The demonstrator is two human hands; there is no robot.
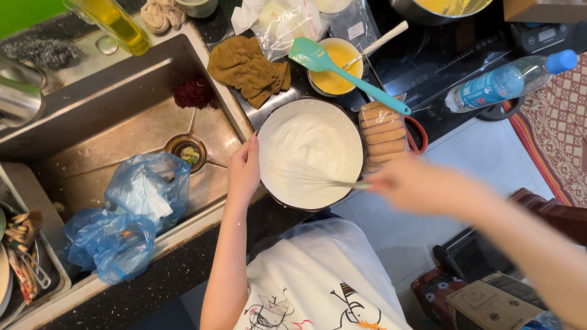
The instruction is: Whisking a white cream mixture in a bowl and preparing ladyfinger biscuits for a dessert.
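A round dark-rimmed bowl (267, 194) full of white cream sits at the counter's edge. My left hand (243, 171) grips its left rim. My right hand (408, 183), blurred by motion, holds a wire whisk (324, 181) whose loops are down in the cream. A pack of ladyfinger biscuits (383, 131) lies just right of the bowl. Behind it stands a small bowl of yellow liquid (333, 79) with a teal spatula (348, 74) resting across it.
A steel sink (122, 116) at left holds blue plastic bags (131, 214) and a red scrubber (194, 93). A brown cloth (247, 67), oil bottle (119, 24), water bottle (507, 82) and induction hob (440, 61) lie behind. Boxes sit on the floor at right.
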